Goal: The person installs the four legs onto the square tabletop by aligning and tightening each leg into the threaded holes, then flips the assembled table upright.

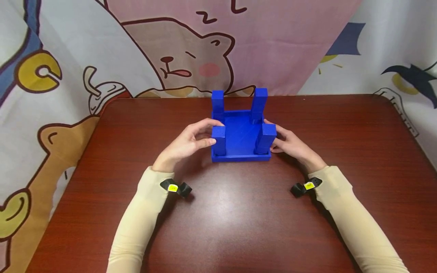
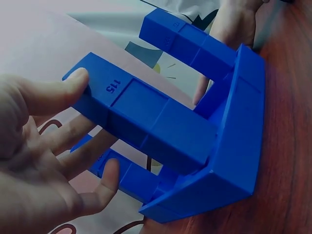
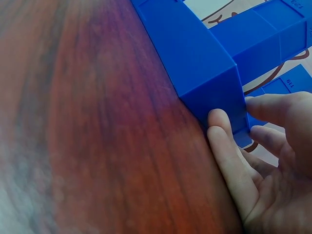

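A blue square tray-like base [image 1: 239,132] with a low rim rests on the table, a square blue post standing at each corner. My left hand [image 1: 187,142] holds the near-left post [image 1: 220,146] by its upper part, the thumb on one side and fingers behind. That post [image 2: 146,114] carries the mark 115 in the left wrist view. At the right side of the base, my right hand [image 1: 293,146] touches the outer wall [image 3: 224,100] with its fingertips. The near-right post [image 1: 265,138] partly hides the right fingers in the head view.
Under everything lies a dark red-brown wooden table [image 1: 225,220]. A cloth with cartoon prints [image 1: 273,49] hangs behind its far edge and along the left side. Each sleeve cuff bears a small black wrist camera, such as the left camera [image 1: 184,189].
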Motion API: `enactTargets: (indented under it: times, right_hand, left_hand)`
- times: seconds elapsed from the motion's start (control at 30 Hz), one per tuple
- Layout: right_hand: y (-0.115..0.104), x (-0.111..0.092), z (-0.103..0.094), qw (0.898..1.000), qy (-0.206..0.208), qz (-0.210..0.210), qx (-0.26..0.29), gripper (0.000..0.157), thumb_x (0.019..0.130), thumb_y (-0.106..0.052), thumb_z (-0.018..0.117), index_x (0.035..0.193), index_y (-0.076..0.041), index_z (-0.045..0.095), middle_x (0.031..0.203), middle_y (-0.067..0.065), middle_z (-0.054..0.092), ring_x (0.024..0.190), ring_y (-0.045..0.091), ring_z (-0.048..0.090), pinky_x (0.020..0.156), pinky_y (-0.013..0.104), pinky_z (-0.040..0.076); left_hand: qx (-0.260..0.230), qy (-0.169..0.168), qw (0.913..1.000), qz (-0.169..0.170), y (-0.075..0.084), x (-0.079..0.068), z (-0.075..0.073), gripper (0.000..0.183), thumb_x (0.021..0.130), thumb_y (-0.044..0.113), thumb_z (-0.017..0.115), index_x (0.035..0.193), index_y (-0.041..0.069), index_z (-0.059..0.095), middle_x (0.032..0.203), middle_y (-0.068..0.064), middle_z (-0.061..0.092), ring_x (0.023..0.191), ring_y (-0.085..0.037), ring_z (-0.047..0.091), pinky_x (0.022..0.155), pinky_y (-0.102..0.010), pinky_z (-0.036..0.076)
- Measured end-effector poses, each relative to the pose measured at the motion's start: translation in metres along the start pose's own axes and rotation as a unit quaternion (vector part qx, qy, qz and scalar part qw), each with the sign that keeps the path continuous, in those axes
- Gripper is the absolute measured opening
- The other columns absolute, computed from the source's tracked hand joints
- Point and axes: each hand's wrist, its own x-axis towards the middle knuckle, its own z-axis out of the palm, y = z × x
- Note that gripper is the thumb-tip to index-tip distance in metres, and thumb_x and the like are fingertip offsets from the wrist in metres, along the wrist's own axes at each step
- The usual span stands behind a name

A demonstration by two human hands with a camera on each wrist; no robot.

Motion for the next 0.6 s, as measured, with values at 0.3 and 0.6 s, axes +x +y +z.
enactTargets:
  times: [0.3, 0.6]
  right_hand:
    - [0.002, 0.002, -0.001, 1.0, -0.003, -0.005, -0.007, 0.062, 0.098, -0.005, 0.052, 0.153, -0.01, 0.024, 0.136, 0.028, 0.041, 0.078, 0.014, 0.061, 0.068, 0.028, 0.055]
    - [0.003, 0.003, -0.003, 1.0, -0.008, -0.001, -0.019, 0.063, 0.098, -0.006, 0.052, 0.154, -0.012, 0.024, 0.135, 0.027, 0.041, 0.078, 0.017, 0.06, 0.068, 0.028, 0.055]
  left_hand:
    - [-0.018, 0.022, 0.9996, -0.008, -0.001, -0.002, 0.003, 0.037, 0.089, -0.01, 0.059, 0.126, -0.005, 0.055, 0.12, -0.015, 0.06, 0.104, -0.026, 0.06, 0.094, -0.047, 0.045]
    - [-0.019, 0.059, 0.9976, 0.032, -0.009, -0.005, 0.013, 0.037, 0.09, -0.01, 0.057, 0.127, -0.008, 0.053, 0.121, -0.019, 0.059, 0.108, -0.026, 0.059, 0.096, -0.048, 0.043]
